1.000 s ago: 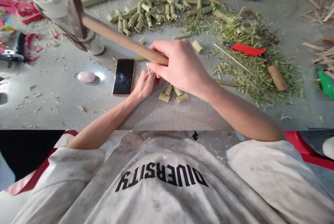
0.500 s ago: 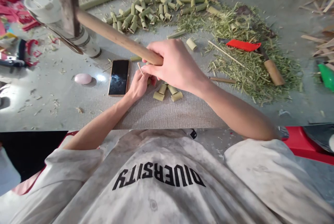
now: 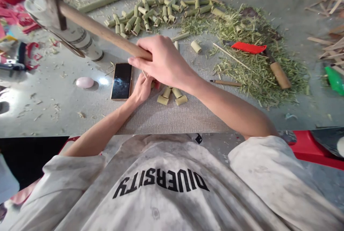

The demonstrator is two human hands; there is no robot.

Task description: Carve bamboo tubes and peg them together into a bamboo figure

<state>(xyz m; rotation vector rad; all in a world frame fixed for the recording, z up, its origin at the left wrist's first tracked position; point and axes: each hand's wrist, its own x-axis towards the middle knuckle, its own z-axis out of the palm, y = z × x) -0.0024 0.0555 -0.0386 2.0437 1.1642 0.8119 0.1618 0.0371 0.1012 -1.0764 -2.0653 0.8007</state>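
My right hand [image 3: 163, 59] grips the wooden handle of a hammer [image 3: 104, 33] near its end. The dark hammer head points to the upper left, raised over a patterned cylinder. Beneath and partly behind it, my left hand [image 3: 142, 88] pinches a thin wooden stick [image 3: 144, 74], of which only a short end shows. Whatever the stick's lower end touches is hidden by my hands. Just right of my left hand lie short cut bamboo pieces [image 3: 172, 96], set in slanting pairs on the table. A smartphone [image 3: 121, 81] lies flat to the left.
Many bamboo tubes [image 3: 137, 19] lie across the back. At right, a pile of shavings [image 3: 290, 66] bears a red-handled tool [image 3: 248, 47] and a wooden-handled blade [image 3: 281, 75]. A slim carving tool [image 3: 227, 83] lies before it. A pink oval object [image 3: 85, 82] and cylinder [image 3: 86, 44] stand left.
My right hand has moved left and slightly up with the hammer, whose head is now farther to the upper left. My left hand stays in nearly the same place.
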